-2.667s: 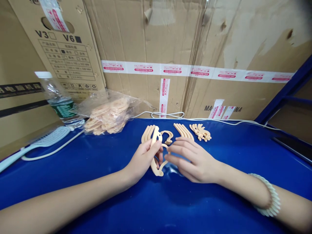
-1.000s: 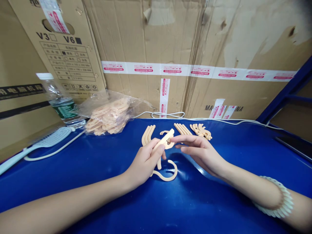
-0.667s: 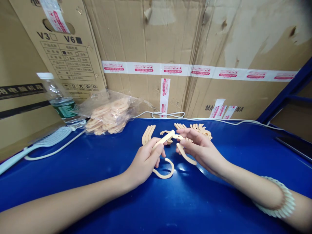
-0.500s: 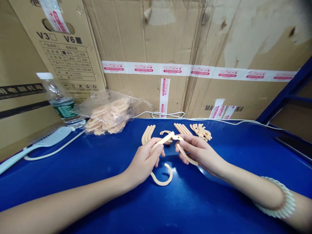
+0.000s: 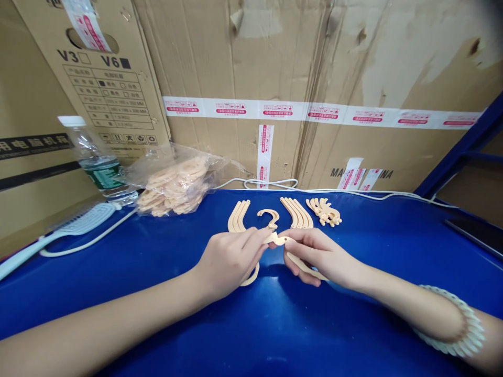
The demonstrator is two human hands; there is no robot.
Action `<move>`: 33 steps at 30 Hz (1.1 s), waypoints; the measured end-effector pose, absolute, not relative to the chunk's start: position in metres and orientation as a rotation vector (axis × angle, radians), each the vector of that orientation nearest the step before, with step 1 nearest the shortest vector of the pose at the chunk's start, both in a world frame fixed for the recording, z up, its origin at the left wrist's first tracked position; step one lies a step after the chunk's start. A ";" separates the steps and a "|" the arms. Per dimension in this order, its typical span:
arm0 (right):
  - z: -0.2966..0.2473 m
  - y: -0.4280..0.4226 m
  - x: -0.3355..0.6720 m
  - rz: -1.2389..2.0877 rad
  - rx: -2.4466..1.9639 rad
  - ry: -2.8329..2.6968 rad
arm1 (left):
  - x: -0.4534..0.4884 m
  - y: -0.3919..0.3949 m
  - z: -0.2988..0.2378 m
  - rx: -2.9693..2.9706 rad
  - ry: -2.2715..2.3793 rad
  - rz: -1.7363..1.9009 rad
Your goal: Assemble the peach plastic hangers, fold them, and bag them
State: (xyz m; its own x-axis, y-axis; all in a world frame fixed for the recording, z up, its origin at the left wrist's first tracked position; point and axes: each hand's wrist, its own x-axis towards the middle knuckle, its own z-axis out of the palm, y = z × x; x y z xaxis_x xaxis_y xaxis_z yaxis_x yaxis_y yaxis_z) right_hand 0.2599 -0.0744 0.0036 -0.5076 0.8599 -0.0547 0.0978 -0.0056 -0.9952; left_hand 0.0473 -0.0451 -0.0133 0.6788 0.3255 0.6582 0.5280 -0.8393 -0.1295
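My left hand (image 5: 228,259) is closed round a beige curved plastic arm piece (image 5: 251,276) whose lower end curls out below my fingers. My right hand (image 5: 318,256) pinches a second beige arm piece (image 5: 304,267). The two pieces meet at a joint (image 5: 276,240) between my fingertips, low over the blue tabletop (image 5: 251,324). Just beyond the joint lies a single beige hook (image 5: 269,217). Left of the hook is a small stack of curved arms (image 5: 238,215), right of it another stack (image 5: 296,212), and farther right a heap of small hooks (image 5: 324,211).
A clear bag of beige parts (image 5: 176,183) lies at the back left beside a water bottle (image 5: 96,162). A white hairbrush (image 5: 74,225) and a white cable (image 5: 271,184) lie along the cardboard boxes (image 5: 275,68). A blue frame (image 5: 463,152) rises at the right.
My right hand picked up a second arm piece and brought it to the one in my left hand. Both hands came down to the table, and the pieces now meet.
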 end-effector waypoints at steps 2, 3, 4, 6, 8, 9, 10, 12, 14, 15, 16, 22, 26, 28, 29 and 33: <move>0.002 -0.075 0.258 1.587 -1.020 -1.671 | 0.047 -0.045 -0.011 -2.555 -0.629 -0.854; 0.001 -0.076 0.258 1.585 -1.034 -1.687 | 0.046 -0.045 -0.010 -2.551 -0.623 -0.813; 0.001 -0.076 0.257 1.577 -1.051 -1.703 | 0.046 -0.046 -0.010 -2.558 -0.631 -0.772; 0.001 -0.077 0.256 1.552 -1.085 -1.731 | 0.046 -0.047 -0.008 -2.587 -0.666 -0.698; 0.002 -0.078 0.256 1.526 -1.108 -1.759 | 0.047 -0.047 -0.007 -2.599 -0.688 -0.645; 0.002 -0.078 0.256 1.515 -1.120 -1.772 | 0.047 -0.048 -0.006 -2.591 -0.684 -0.626; 0.003 -0.079 0.256 1.504 -1.132 -1.786 | 0.048 -0.049 -0.006 -2.574 -0.669 -0.611; 0.002 -0.080 0.256 1.486 -1.154 -1.808 | 0.048 -0.050 -0.005 -2.529 -0.616 -0.597; 0.002 -0.082 0.257 1.453 -1.170 -1.817 | 0.048 -0.051 -0.005 -2.482 -0.561 -0.604; 0.001 -0.082 0.256 1.431 -1.174 -1.823 | 0.049 -0.051 -0.005 -2.459 -0.541 -0.610; 0.001 -0.083 0.256 1.407 -1.176 -1.832 | 0.049 -0.052 -0.006 -2.438 -0.530 -0.613; 0.002 -0.087 0.256 1.238 -1.202 -1.915 | 0.049 -0.053 -0.006 -2.384 -0.515 -0.597; 0.002 -0.088 0.257 1.122 -1.211 -1.992 | 0.049 -0.052 -0.005 -2.368 -0.511 -0.605; 0.003 -0.089 0.257 1.050 -1.221 -2.026 | 0.050 -0.052 -0.005 -2.358 -0.507 -0.602; 0.003 -0.089 0.257 1.025 -1.224 -2.036 | 0.050 -0.052 -0.006 -2.355 -0.505 -0.602; 0.005 -0.090 0.254 0.963 -1.236 -2.059 | 0.049 -0.053 -0.006 -2.349 -0.503 -0.632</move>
